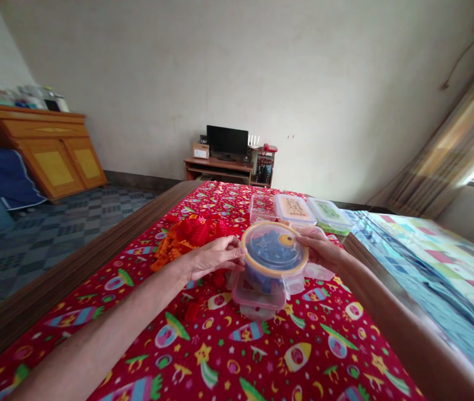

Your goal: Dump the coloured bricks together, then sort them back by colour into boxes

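A round clear container (263, 281) with blue plastic pieces inside is between my hands. Its see-through lid (274, 248) has a yellow rim and a small yellow plug. My left hand (220, 257) grips the left side of the rim, thumb and fingers closed on it. On the opposite side, my right hand (322, 249) pinches the rim near the plug. Under the container, and partly hidden by it, lies a clear lid with a pink seal (259, 301) and side flaps. Loose orange pieces (172, 249) and red pieces (195, 229) lie in a heap beyond my left hand.
Behind the round container stand a box with an orange-tinted content (295, 209) and a box with green content (329, 216), both lidded. A red patterned cloth (237, 362) covers the table. A bed (441, 262) adjoins on the right. A monitor (227, 140) stands far back.
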The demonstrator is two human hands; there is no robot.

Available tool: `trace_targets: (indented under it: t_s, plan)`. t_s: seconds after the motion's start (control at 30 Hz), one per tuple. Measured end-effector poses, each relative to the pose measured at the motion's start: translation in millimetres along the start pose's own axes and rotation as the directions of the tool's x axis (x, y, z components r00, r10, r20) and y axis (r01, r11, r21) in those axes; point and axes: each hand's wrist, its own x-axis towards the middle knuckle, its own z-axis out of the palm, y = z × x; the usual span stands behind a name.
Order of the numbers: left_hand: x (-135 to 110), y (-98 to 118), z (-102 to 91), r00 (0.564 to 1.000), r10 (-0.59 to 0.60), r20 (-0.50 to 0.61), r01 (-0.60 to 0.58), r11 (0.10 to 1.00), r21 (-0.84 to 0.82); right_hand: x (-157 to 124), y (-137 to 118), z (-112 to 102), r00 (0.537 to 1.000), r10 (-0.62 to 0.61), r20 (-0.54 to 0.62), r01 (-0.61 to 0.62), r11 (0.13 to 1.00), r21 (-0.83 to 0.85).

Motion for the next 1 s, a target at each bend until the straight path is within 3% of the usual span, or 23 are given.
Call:
trace_targets:
  t_s: [0.17,0.3,0.37,0.5,0.63,0.77,0.87,0.93,1.0]
  plan:
    - [3.2,0.2,3.9,0.997,0.032,-0.066,-0.032,0.999,-0.004,1.8,-5.9,0.5,0.992,-0.117,-0.054,0.107,0.981,-0.163]
    - [1.0,4.4,7.6,0.995,0.04,-0.088,-0.034,0.997,0.075,0.4,-15.9,0.4,0.952,-0.225,-0.206,0.123,0.901,-0.416]
    - [-0.1,6.7,10.0,0.992,0.056,-0.116,-0.043,0.993,0.108,-1.6,-22.9,-0.1,0.93,-0.302,-0.21,0.168,0.857,-0.487]
    - [-3.5,14.9,13.7,0.981,0.111,-0.158,-0.098,0.991,0.091,-5.0,-40.3,4.5,0.899,-0.399,-0.182,0.277,0.839,-0.469]
    - [-9.3,25.1,12.7,0.979,0.126,-0.157,-0.121,0.992,0.04,-2.7,-50.9,17.2,0.908,-0.396,-0.139,0.319,0.866,-0.386]
    - [-12.6,29.9,7.2,0.976,0.12,-0.181,-0.118,0.993,0.023,3.3,-44.9,22.8,0.92,-0.384,-0.082,0.338,0.88,-0.333]
    - [-13.4,32.4,1.9,0.97,0.152,-0.191,-0.154,0.988,0.006,6.0,-36.1,17.9,0.934,-0.338,-0.113,0.269,0.876,-0.4]
    - [-14.6,34.7,-0.9,0.964,0.191,-0.186,-0.197,0.98,-0.014,6.6,-31.7,12.5,0.928,-0.333,-0.166,0.184,0.799,-0.572]
    - [-16.8,36.9,-1.9,0.96,0.226,-0.166,-0.236,0.971,-0.038,7.0,-28.6,7.2,0.91,-0.378,-0.171,0.122,0.638,-0.76]
